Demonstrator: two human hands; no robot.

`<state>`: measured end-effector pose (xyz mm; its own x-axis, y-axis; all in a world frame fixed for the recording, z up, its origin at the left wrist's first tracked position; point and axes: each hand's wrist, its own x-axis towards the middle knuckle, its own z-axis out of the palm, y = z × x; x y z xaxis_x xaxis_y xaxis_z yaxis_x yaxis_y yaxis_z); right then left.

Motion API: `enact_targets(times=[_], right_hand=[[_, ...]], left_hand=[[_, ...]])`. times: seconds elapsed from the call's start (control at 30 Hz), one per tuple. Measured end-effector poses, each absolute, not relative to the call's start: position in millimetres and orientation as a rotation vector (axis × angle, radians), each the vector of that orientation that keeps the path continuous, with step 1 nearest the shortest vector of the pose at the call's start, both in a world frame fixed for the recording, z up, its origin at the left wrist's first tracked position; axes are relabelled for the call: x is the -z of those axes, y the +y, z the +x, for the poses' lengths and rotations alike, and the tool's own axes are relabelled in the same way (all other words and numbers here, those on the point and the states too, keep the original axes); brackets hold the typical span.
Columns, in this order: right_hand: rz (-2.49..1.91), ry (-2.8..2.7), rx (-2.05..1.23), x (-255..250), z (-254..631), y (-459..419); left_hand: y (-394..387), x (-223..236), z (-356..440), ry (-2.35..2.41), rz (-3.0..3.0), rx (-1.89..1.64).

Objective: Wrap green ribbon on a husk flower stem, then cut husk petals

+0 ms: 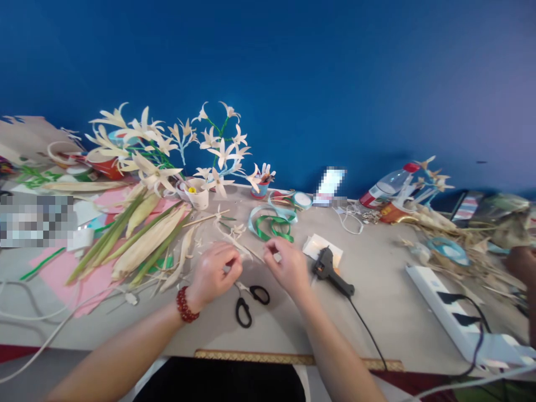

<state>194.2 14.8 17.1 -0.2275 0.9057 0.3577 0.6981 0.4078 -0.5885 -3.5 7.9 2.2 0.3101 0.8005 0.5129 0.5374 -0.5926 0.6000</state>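
I've got both hands out in front, mid-table, forearms coming in from the bottom corners & converging, so the two hands sit near each other w/ a gap btwn. L hand (215, 273): back of hand up, wrist roughly straight, red bracelet (187, 305) on it, fingers curled in, thumb & index bent round toward each other and pointing at the R. Can't tell if anything thin is in that curl. R hand (290, 267): forearm angled up & inward, knuckles up, thumb & index bent into a small loop facing L, other fingers folded behind.

Pale strip (245, 247) is in the gap btwn the hands, slanting down to the R fingertips; can't tell from this angle if they pinch it or it just lies behind them. Scissors (252, 290) are flat on the table (278, 329) just below the gap, black loops toward me, well clear of both palms.

Green ribbon (260, 226) lies coiled just beyond R hand. Glue gun (330, 271) is to the right of R wrist, nozzle end by a white pad, cord running to the near edge. Husks (146, 245) are heaped left of L hand, w/ pale flowers (221, 151) standing behind. Far right, partly cut off, another person's hand (519, 265).
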Motion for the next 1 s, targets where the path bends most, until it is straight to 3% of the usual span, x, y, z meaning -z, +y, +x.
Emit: enact_targets(times=[0.17, 0.3, 0.43, 0.7, 1.0], right_hand=[[-1.162, -1.985, -0.761, -18, 184, 10], [-1.019, -1.545, -1.382, -7, 176, 12], [-0.917, -1.144, -1.685, -1, 177, 15], [-0.831, -0.983, -1.824, -6, 183, 15], [-0.840, -1.242, -1.736, -4, 185, 16]], left_hand=[[8, -2, -2, 1.160, 2.339, -1.112], [8, -1, -2, 1.139, 2.344, -1.125], [10, 0, -3, 1.122, 2.350, -1.178], [11, -1, -5, 1.000, 2.226, -1.128], [10, -1, -2, 0.855, 1.531, -0.851]])
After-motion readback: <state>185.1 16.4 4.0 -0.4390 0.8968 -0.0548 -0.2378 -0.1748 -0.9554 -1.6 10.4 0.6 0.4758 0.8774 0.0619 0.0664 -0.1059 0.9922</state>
